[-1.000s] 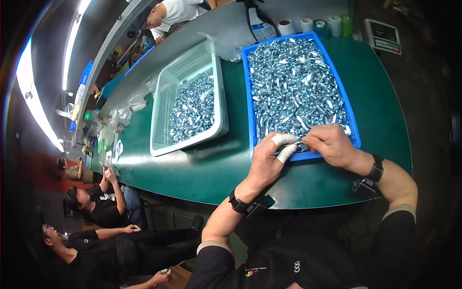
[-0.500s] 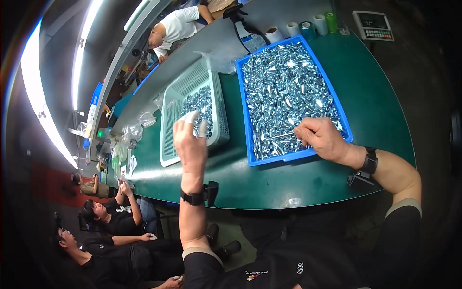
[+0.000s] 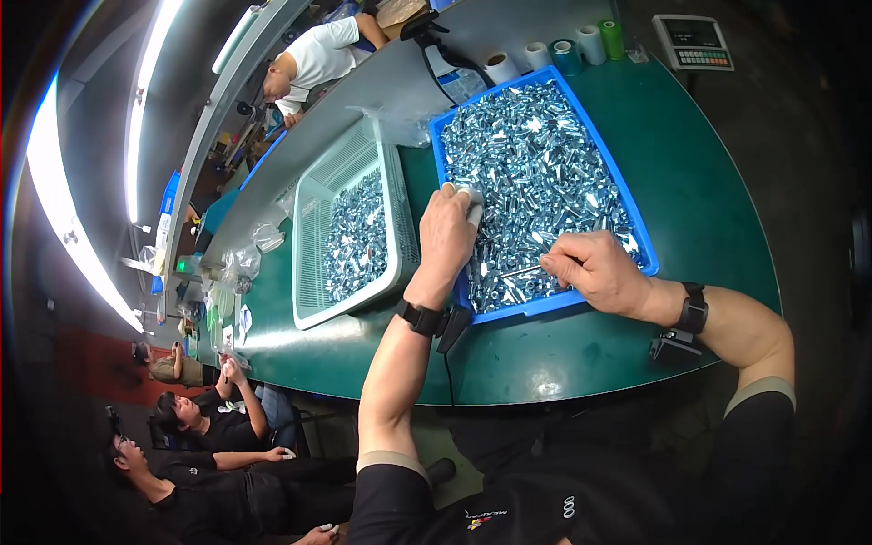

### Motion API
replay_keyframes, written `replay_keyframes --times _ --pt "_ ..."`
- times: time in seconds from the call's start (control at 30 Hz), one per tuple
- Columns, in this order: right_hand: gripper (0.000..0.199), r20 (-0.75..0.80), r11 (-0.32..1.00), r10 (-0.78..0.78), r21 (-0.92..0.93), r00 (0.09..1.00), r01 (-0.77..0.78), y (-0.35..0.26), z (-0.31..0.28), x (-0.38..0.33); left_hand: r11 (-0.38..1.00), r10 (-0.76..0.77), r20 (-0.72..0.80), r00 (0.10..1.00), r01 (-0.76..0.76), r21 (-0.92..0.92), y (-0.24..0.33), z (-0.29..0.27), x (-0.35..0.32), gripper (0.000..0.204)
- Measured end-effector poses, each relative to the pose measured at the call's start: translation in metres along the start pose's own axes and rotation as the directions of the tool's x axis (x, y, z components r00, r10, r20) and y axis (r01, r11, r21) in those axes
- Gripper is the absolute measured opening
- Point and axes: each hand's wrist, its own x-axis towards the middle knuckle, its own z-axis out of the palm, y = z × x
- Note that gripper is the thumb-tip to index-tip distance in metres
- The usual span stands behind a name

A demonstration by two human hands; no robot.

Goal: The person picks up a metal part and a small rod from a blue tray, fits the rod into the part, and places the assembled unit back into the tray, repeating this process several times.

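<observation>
A blue tray (image 3: 451, 169) heaped with small shiny metal parts (image 3: 531, 163) lies before me on the green table. My right hand (image 3: 599, 271) is closed on a thin metal rod (image 3: 520, 271), which points left over the parts near the tray's front. Over the tray's left rim is my left hand (image 3: 450, 227), fingers curled together, some in white finger covers. What its fingertips hold, if anything, is hidden. To the left, a pale green perforated basket (image 3: 397, 204) holds a smaller pile of similar metal parts (image 3: 356, 241).
Rolls of film or tape (image 3: 590, 44) stand along the table's back edge, near a digital scale (image 3: 693, 44). Clear plastic bags (image 3: 243, 259) lie left of the basket. Several people are beyond the table and at the left; one wears a white shirt (image 3: 318, 56).
My left hand has moved right, from above the basket to the left side of the blue tray. My right hand stays over the tray with the rod, shifted slightly left.
</observation>
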Motion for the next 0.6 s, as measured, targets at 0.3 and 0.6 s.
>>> replay_keyframes --times 0.3,0.6 --pt "0.025 -0.062 0.998 0.058 -0.003 0.996 -0.059 0.004 -0.001 0.002 0.81 -0.253 0.189 0.949 0.315 -0.495 0.045 -0.039 -0.054 0.017" --pt "0.024 -0.06 0.993 0.11 0.042 0.992 -0.107 0.005 -0.004 -0.002 0.583 -0.302 0.24 0.923 0.378 -0.719 0.05 -0.03 -0.076 0.017"
